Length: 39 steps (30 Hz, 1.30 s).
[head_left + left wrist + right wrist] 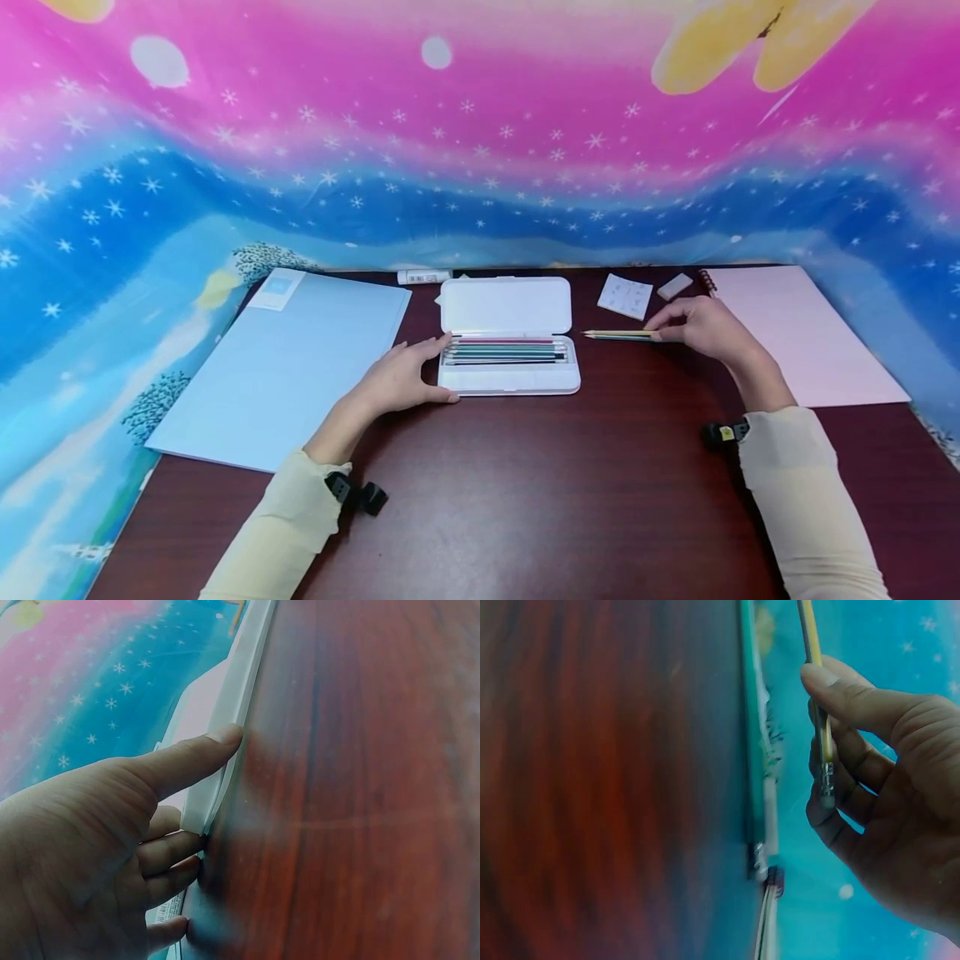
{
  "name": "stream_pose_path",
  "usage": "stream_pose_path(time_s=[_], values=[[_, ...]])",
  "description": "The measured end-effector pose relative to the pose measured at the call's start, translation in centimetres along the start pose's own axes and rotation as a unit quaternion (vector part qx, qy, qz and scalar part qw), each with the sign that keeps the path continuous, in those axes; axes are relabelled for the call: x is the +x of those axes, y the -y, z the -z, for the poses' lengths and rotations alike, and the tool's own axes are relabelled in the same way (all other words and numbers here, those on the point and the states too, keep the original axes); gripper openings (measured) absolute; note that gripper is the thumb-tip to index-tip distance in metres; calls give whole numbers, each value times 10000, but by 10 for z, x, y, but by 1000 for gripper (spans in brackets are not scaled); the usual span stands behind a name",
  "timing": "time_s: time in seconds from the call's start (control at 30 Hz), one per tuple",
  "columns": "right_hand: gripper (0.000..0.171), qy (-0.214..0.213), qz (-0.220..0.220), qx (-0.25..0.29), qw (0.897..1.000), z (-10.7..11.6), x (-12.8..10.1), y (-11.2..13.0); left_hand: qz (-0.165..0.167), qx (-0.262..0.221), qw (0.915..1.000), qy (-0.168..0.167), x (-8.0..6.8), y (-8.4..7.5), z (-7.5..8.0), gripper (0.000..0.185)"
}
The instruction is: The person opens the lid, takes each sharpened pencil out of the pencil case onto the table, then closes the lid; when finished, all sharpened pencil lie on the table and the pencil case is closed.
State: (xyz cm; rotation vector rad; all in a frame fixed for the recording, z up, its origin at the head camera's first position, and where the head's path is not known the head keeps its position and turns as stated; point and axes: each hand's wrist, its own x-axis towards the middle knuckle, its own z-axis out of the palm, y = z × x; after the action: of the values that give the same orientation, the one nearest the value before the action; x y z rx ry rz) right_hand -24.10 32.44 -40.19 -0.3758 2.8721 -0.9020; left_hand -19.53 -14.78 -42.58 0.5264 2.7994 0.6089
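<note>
The white pencil case [510,382] lies with its lid [506,306] raised at the back and several pencils [502,352] side by side inside. My left hand [393,379] holds its left end, thumb at the front edge and fingers at the side and back. To the right of the case, my right hand [708,329] pinches a yellow pencil [810,637] between thumb and fingers, its eraser end towards the palm in the right wrist view. Close beneath it, a green pencil [751,750] lies on the table.
A blue folder [262,383] lies at the left and a pink spiral notebook [817,333] at the right. Near the back edge are a white glue stick [424,277], a small printed paper pad [626,297] and an eraser [675,287]. A patterned cloth [480,167] hangs behind the table.
</note>
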Motion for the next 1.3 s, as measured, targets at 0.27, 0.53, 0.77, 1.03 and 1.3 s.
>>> stream_pose_path(time_s=[0.27, 0.53, 0.77, 1.03, 1.3], values=[[9, 243, -324, -77, 9992, -1, 0, -10, 6, -26, 10000, 13, -1, 0, 0, 101], [8, 379, -296, -147, 9987, -5, 2, -10, 6, -2, 10000, 41, -1, 1, 0, 101], [13, 315, -171, -313, 9989, -7, 7, -10, 16, -8, 10000, 69, 0, 0, 2, 101], [18, 406, -281, -556, 9972, -8, 11, -6, 44, 24, 10000, 83, 1, -1, 4, 101], [15, 531, -354, -525, 9966, -11, 14, -2, 29, 11, 9999, 130, 1, -2, 3, 101]])
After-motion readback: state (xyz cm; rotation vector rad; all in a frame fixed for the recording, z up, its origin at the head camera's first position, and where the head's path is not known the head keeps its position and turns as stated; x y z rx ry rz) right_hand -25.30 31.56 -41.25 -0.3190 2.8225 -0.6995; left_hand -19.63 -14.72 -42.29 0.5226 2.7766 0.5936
